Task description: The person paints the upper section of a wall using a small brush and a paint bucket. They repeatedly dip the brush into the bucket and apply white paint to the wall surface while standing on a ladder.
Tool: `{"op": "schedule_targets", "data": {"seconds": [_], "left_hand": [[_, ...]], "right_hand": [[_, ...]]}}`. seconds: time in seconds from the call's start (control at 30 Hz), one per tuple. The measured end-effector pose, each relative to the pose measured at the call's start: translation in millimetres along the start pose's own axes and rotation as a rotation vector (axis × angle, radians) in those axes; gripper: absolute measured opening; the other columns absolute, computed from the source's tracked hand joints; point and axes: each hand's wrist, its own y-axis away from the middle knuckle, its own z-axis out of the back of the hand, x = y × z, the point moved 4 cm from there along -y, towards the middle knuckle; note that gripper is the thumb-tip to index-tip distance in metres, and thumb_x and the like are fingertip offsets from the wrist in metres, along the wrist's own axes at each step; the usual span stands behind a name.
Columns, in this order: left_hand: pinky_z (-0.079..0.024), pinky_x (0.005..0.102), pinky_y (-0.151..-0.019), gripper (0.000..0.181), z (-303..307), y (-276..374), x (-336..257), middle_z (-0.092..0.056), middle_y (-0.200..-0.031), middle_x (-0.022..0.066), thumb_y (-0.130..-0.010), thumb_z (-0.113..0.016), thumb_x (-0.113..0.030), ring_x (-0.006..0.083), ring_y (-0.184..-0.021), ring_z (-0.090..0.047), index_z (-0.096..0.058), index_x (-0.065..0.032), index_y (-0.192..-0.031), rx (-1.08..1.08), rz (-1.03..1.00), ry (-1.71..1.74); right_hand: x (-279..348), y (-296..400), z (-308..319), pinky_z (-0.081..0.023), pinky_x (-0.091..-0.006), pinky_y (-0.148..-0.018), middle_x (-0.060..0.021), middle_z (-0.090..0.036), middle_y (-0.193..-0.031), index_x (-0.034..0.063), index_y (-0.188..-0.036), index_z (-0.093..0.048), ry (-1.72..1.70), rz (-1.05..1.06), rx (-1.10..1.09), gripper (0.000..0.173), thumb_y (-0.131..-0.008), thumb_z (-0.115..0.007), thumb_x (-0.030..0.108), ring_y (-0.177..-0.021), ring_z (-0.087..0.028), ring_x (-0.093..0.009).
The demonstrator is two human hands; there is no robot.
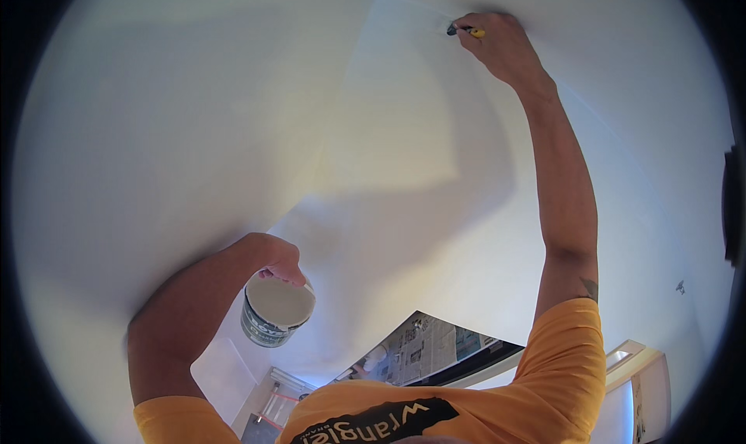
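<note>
My right hand (pixel 498 45) is raised high and grips a small paintbrush (pixel 477 32) with a yellow handle. The dark brush head touches or nearly touches the pale wall (pixel 396 94) near the line where it meets another pale surface. Lower and to the left, my left hand (pixel 282 259) holds a paint tin (pixel 271 327) at its upper rim. Off-white paint (pixel 280 301) shows inside the tin, and the label bears writing. The fingers partly hide the rim.
Printed newspaper sheets (pixel 428 348) cover a surface below, beside a dark edge. A pale frame with a lit opening (pixel 635 374) stands at the lower right. Small wires (pixel 680 287) stick out from the right wall, and a dark object (pixel 732 205) is at the far right.
</note>
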Motion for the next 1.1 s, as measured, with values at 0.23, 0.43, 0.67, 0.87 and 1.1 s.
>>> {"op": "schedule_targets", "data": {"seconds": [0.23, 0.43, 0.67, 0.87, 1.1], "left_hand": [[-0.054, 0.0404, -0.062, 0.044, 0, -1, 1, -0.067, -0.069, 0.0125, -0.081, -0.07, -0.048, 0.024, -0.06, -0.066, -0.073, -0.0035, -0.082, 0.008, -0.002, -0.02], [-0.054, 0.0404, -0.062, 0.045, 0, 0, 1, -0.068, -0.07, 0.0126, -0.081, -0.071, -0.048, 0.024, -0.06, -0.066, -0.073, -0.0033, -0.082, 0.011, -0.005, -0.015], [-0.054, 0.04, -0.062, 0.043, 1, 2, 1, -0.068, -0.07, 0.012, -0.081, -0.07, -0.047, 0.0232, -0.06, -0.066, -0.073, -0.0043, -0.084, 0.009, 0.011, -0.004], [-0.053, 0.0395, -0.062, 0.043, 2, 4, -1, -0.067, -0.069, 0.0121, -0.081, -0.069, -0.047, 0.0233, -0.06, -0.066, -0.073, -0.0045, -0.083, 0.014, 0.006, -0.008], [-0.054, 0.0407, -0.063, 0.043, 2, 4, -2, -0.068, -0.07, 0.0121, -0.081, -0.069, -0.047, 0.0235, -0.06, -0.066, -0.074, -0.0045, -0.083, 0.013, -0.002, -0.011]], "right_hand": [[-3, 2, 5, -0.054, -0.045, -0.088, -0.0183, -0.075, -0.099, 0.004, -0.112, -0.077, 0.019, -0.042, 0.035, 0.026, -0.096, -0.064, 0.021, -0.09, -0.068, -0.037], [-5, 5, 7, -0.056, -0.0456, -0.086, -0.018, -0.075, -0.095, 0.0038, -0.104, -0.078, 0.021, -0.02, 0.001, 0.023, -0.094, -0.062, 0.017, -0.088, -0.069, -0.039], [-8, 9, 11, -0.055, -0.0457, -0.086, -0.0183, -0.075, -0.093, 0.0041, -0.104, -0.078, 0.027, -0.025, -0.007, 0.023, -0.094, -0.062, 0.017, -0.086, -0.069, -0.038], [-13, 10, 12, -0.055, -0.0461, -0.086, -0.0183, -0.075, -0.092, 0.0041, -0.104, -0.078, 0.023, -0.03, -0.001, 0.024, -0.094, -0.062, 0.018, -0.085, -0.069, -0.038], [-17, 15, 16, -0.055, -0.0454, -0.084, -0.018, -0.075, -0.091, 0.0036, -0.104, -0.078, 0.016, -0.021, -0.013, 0.023, -0.094, -0.062, 0.017, -0.084, -0.069, -0.037]]}}
